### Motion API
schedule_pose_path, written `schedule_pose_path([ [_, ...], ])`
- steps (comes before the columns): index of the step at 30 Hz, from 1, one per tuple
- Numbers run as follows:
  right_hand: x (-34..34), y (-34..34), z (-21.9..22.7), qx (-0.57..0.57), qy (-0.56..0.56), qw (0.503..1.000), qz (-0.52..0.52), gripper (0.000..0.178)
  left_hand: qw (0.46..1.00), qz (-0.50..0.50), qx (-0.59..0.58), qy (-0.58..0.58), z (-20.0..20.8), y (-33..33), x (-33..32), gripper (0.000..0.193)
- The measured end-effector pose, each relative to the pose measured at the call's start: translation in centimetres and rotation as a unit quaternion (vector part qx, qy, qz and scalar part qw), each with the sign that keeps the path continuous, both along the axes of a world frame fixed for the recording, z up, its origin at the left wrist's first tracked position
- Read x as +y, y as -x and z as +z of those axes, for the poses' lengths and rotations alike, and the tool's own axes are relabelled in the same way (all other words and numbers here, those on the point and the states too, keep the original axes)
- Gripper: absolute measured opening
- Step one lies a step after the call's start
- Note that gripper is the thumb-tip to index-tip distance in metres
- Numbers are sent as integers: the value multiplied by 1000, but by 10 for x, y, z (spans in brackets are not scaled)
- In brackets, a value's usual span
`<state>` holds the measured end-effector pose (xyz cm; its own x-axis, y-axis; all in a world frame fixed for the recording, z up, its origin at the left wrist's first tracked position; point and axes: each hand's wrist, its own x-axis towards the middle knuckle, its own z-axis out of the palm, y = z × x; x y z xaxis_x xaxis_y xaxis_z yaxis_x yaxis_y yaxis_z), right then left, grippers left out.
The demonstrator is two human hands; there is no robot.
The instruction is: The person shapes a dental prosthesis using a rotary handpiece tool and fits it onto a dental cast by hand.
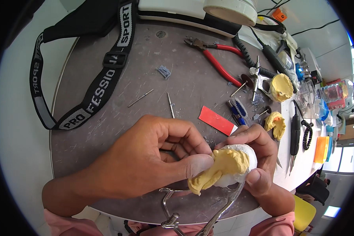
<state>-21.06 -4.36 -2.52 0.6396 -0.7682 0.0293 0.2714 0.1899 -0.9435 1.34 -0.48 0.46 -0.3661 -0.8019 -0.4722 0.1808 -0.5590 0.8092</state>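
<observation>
A yellow dental cast [228, 161] on a white plaster base [251, 152] is between my hands, above the near edge of the bench. The cast is joined to a metal articulator [224, 208], whose bent arms and spring hang below toward me. My left hand [141, 157] is closed, thumb and forefinger pinching the cast's left side; its other fingers curl in behind. Around the white plaster on the right, my right hand [265, 153] is wrapped, with the thumb in front and fingers behind. Its grip hides part of the base.
Beyond my hands lie a red strip [216, 120], thin metal burs [141, 97] and red-handled cutters [216, 59]. More yellow casts [281, 87] and a black handpiece [295, 137] are at the right. A black strap [98, 90] crosses the left bench edge.
</observation>
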Motion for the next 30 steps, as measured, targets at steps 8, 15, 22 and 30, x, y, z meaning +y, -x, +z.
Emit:
schedule_pose_path([
  [8,0,3,4,6,-15,1000,12,55,1000,11,4,0,-2,2,0,12],
  [15,-2,2,5,12,-15,1000,16,55,1000,10,-4,-6,0,1,-1,13],
  [22,-1,0,5,-3,-15,1000,9,52,1000,13,-13,13,1,-3,-1,12],
  [30,-4,8,13,106,199,973,43,47,986,125,36,109,5,2,2,11],
])
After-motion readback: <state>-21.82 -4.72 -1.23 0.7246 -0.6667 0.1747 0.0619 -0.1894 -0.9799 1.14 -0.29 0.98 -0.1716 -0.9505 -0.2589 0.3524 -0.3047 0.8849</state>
